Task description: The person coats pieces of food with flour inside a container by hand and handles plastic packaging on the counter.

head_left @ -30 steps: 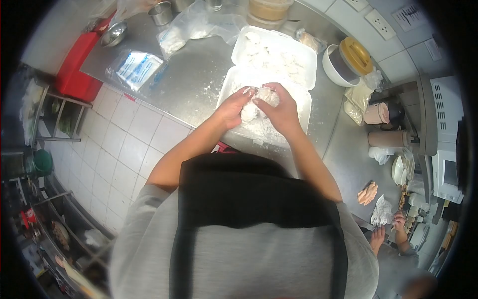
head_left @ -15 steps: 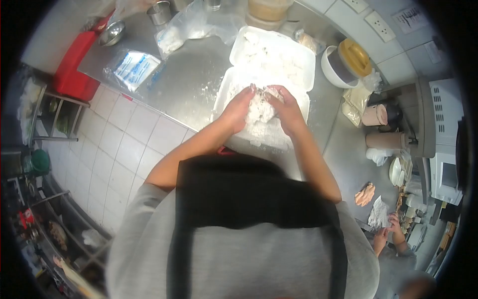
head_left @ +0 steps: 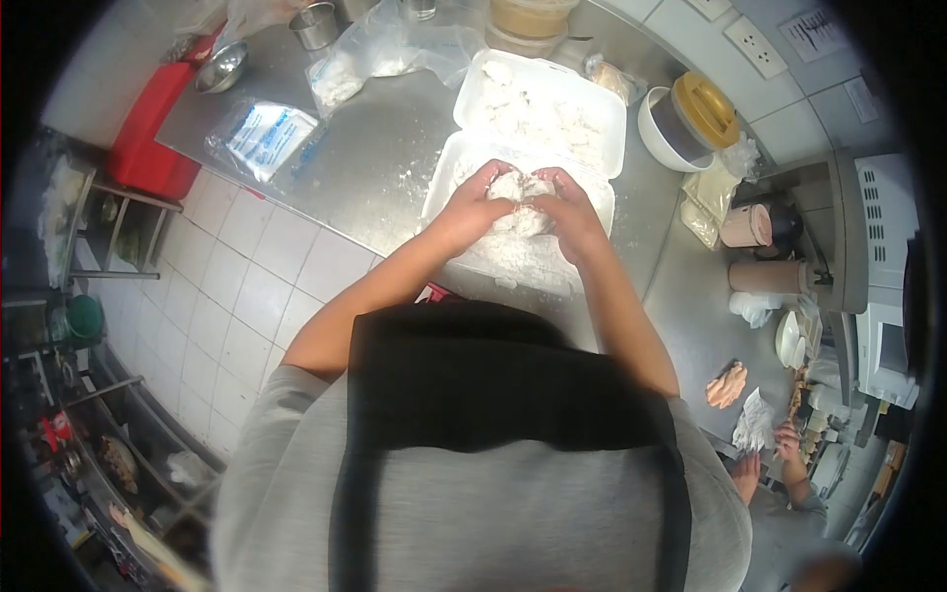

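Between my two hands is a thick, flour-coated lump [head_left: 523,209], white all over, so I cannot make out what lies beneath the coating. My left hand [head_left: 477,209] presses its left side with curled fingers and the thumb across the front. On the opposite side my right hand [head_left: 572,212] grips it the same way. Both hands are over the near half of an open white foam container [head_left: 430,187], which has loose flour [head_left: 523,259] in it. More clumpy flour [head_left: 538,104] lies in the far half.
On the steel table are a blue-and-white packet [head_left: 268,138], a plastic bag of white powder [head_left: 338,79], a metal bowl [head_left: 221,67], and a white bowl [head_left: 651,128] beside a yellow lid [head_left: 704,109]. At right, a co-worker's hands [head_left: 786,441] work near crumpled paper [head_left: 754,420].
My fingers have shifted around the floured lump, with both thumbs now across its front. The lump looks more compact. The co-worker's hands have moved slightly apart.
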Action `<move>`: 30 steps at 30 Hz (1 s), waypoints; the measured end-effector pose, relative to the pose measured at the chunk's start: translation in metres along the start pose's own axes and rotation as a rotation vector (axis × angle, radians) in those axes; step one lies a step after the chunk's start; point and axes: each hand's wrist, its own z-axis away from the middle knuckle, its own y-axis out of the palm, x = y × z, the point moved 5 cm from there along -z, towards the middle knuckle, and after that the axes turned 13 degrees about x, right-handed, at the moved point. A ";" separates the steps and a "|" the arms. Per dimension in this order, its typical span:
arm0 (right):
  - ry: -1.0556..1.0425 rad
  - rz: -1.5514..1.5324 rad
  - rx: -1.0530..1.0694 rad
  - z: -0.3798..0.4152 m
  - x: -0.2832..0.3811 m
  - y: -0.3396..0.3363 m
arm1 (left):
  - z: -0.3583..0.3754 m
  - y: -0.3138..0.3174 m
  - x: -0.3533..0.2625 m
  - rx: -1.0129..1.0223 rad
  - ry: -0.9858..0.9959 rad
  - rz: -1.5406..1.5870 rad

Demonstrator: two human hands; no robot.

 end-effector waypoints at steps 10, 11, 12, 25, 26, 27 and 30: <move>0.040 -0.129 -0.037 -0.002 -0.001 0.008 | -0.002 -0.013 0.011 0.049 0.014 0.030; 0.032 -0.112 -0.026 -0.003 -0.002 0.007 | -0.002 -0.015 0.017 0.050 -0.031 0.151; 0.024 -0.095 -0.014 -0.004 -0.003 0.007 | -0.002 -0.015 0.019 0.050 -0.076 0.273; 0.010 0.151 0.002 -0.013 -0.007 0.008 | -0.001 -0.024 0.038 -0.016 -0.197 0.542; 0.019 0.146 0.002 -0.013 -0.008 0.008 | 0.001 -0.022 0.034 0.030 -0.197 0.541; 0.029 0.142 0.002 -0.014 -0.009 0.007 | 0.001 -0.019 0.028 0.075 -0.196 0.540; -0.014 0.331 0.020 -0.015 -0.007 0.010 | 0.002 -0.020 0.031 -0.002 -0.242 0.460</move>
